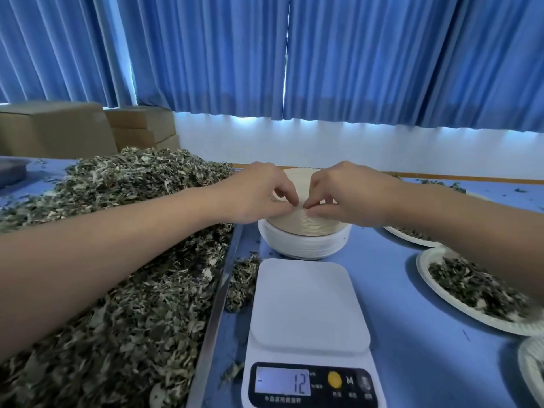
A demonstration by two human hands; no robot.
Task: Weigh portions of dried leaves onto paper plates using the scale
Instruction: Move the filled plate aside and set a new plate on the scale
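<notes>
Your grip is clamped on both sides. Your left hand (259,195) and right hand (348,198) meet over the stack of paper plates (303,235), and each hand's curled fingertips pinch the near edge of the top plate (297,175). The two sets of fingertips almost touch each other at the middle of that edge. Motion blur around the fingers makes it hard to say whether you hold one plate or a few together.

The stack stands on the blue table (412,348), just beyond the scale (309,319), and looks to be set upside down, with its ribbed sides narrowing toward the top. The scale sits directly in front of you with its white platform facing up. Its lit display (282,381) reads 12, with a small dash at the left end.

The dried leaves (117,260) lie in a big heap to your left, under your left forearm, on a metal tray (216,307) whose rim runs alongside the scale. A small clump of spilled leaves (243,279) rests on the table between the tray rim and the scale.

To your right, under your right forearm, is a filled plate (471,290) carrying a portion of leaves. A second plate with leaves (412,234) lies behind it, near the stack. The edge of another plate (531,372) shows at the lower right.

Cardboard boxes (59,128) stand at the back left, and blue curtains (353,54) hang behind the table.
</notes>
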